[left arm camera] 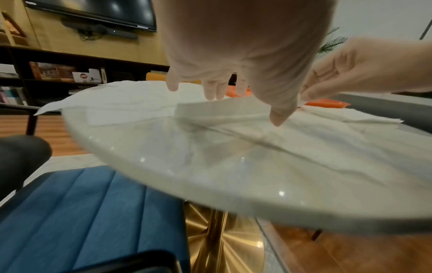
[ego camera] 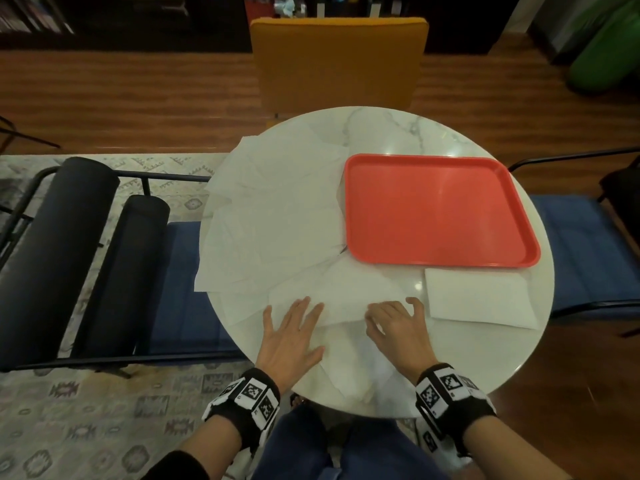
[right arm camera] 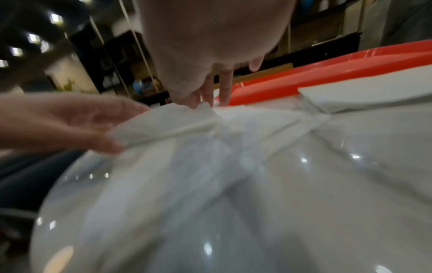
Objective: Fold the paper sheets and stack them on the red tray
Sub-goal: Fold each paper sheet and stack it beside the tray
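Note:
A white paper sheet [ego camera: 349,296] lies at the front of the round marble table [ego camera: 398,133], part of it folded over. My left hand [ego camera: 294,327] rests flat on its left part with the fingers spread. My right hand [ego camera: 394,323] has curled fingers at the folded edge. In the left wrist view the right hand [left arm camera: 350,70] pinches that edge of the sheet [left arm camera: 222,109]. The red tray [ego camera: 433,209] sits at the right of the table with nothing on it. One folded sheet [ego camera: 478,299] lies in front of the tray. A pile of unfolded sheets [ego camera: 277,209] covers the table's left side.
An orange chair [ego camera: 339,60] stands behind the table. Blue chairs [ego camera: 585,251] flank it, and the left one has black armrests [ego camera: 59,251]. Some sheets overhang the table's left edge. A patterned rug [ego camera: 86,410] lies on the wooden floor.

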The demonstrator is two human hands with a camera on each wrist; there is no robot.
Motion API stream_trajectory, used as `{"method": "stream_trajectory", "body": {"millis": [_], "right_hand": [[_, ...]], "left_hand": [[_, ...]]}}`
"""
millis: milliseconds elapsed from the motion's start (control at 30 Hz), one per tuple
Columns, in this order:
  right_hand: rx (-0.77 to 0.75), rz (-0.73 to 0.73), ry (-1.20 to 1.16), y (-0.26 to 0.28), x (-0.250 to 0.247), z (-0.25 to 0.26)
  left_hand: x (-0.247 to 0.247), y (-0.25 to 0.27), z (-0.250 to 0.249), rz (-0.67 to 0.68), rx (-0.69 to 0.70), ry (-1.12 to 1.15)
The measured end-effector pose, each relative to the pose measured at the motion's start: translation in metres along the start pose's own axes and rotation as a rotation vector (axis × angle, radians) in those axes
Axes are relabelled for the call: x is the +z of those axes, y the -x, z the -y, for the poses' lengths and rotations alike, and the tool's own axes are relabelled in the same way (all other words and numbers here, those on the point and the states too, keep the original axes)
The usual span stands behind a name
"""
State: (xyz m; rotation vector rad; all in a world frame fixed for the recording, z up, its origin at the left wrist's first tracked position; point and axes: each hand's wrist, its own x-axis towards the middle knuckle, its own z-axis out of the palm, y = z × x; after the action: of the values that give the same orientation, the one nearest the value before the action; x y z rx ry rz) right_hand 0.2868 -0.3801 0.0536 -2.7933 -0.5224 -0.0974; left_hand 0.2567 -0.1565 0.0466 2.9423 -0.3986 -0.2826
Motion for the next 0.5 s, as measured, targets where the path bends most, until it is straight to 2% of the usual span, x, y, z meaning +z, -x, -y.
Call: {"method": "stream_trajectory", "body": {"millis": [133, 233, 300, 400, 500], "right_hand": [[0.166, 0.052, -0.389, -0.009, -0.046, -0.004], [0.35, 0.113, -0.666, -0.009, -0.081, -0.021], [0.422, 0.143, -0.831, -0.005, -0.1, -0.037], [0.492, 0.121, -0.877, 0.002, -0.112, -0.076], [0.618, 0.077, -0.924, 0.01, -0.112, -0.12]], "left_hand": [[-0.024, -0.02, -0.02, -0.088, 0.019, 0.138], [-0.053, -0.036, -0.036, -0.009, 0.055, 0.508], [-0.074, -0.047, -0.049, 0.056, 0.094, 0.671], [-0.091, -0.066, -0.07, 0.066, 0.113, 0.792], [-0.098, -0.083, -0.086, 0.043, 0.058, 0.872]]}}
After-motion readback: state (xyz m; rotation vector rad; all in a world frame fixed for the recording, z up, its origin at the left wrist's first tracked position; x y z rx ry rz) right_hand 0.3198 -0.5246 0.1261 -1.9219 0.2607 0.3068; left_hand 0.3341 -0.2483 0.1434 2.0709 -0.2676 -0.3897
